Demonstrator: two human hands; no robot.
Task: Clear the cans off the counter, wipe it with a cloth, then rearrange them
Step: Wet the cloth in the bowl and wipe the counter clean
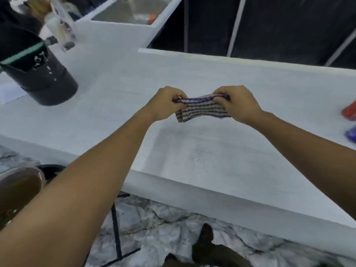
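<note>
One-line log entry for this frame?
phase: cloth prep | left hand + right hand: holding striped cloth above counter | cans: far right edge

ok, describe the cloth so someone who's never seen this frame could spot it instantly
Find the long white counter that crosses the frame. Above its middle, the left hand and right hand meet, and the cloth is stretched between them, held off the surface. It is the only striped thing in view: purple lines on a pale ground, unlike the black container far left.
</note>
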